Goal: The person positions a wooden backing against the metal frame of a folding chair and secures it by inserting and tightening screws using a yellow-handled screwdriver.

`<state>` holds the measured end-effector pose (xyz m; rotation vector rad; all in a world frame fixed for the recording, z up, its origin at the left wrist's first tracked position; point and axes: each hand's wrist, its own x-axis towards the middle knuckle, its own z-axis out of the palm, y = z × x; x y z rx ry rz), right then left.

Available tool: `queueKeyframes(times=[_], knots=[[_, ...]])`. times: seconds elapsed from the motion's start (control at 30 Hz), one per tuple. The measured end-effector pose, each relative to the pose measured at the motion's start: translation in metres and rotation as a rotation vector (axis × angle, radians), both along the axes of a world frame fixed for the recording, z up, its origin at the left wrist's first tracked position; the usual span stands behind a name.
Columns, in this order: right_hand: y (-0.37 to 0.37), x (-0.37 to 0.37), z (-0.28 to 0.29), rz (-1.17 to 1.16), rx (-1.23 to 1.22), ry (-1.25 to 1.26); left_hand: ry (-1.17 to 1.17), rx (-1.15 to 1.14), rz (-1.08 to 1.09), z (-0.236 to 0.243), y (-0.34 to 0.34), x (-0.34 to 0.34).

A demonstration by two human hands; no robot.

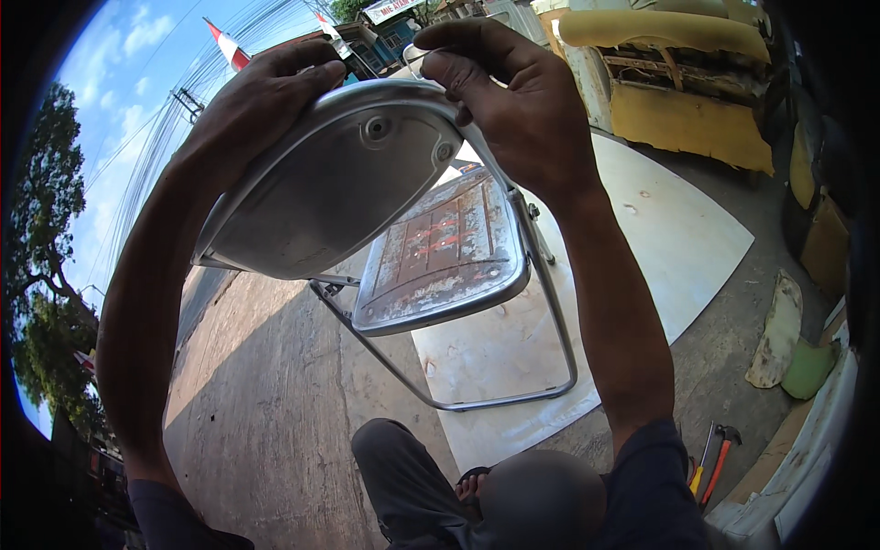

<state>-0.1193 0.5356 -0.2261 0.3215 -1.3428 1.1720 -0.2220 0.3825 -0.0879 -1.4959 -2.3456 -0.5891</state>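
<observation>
A metal folding chair stands opened in front of me, its bare silvery backrest (321, 192) tilted toward me. Beyond it, the seat (435, 252) shows worn paint and brown rust. My left hand (266, 96) is closed at the upper left rim of the backrest, fingers bent over the top. At the upper right of the rim, my right hand (513, 96) has thumb and forefinger pinched close together. Something thin and dark seems to be between them, too small to make out. The tubular leg frame (500, 400) rests partly on a pale sheet (678, 243).
A hammer with a red handle (720, 467) and a yellow-handled screwdriver (698, 472) lie at lower right. Cut foam pieces (775, 330) are near the right edge. A frame with yellow foam (687, 124) stands at the back right. My knees are below the chair.
</observation>
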Motion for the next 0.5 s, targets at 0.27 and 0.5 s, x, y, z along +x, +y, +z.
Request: queueKeyframes(times=[0.27, 0.5], knots=[[-0.043, -0.037, -0.039, -0.162, -0.022, 0.156, -0.059, -0.128, -0.077, 0.009, -0.004, -0.005], [-0.047, -0.050, -0.040, -0.427, 0.009, 0.178, 0.002, -0.108, -0.028, 0.003, -0.006, 0.003]])
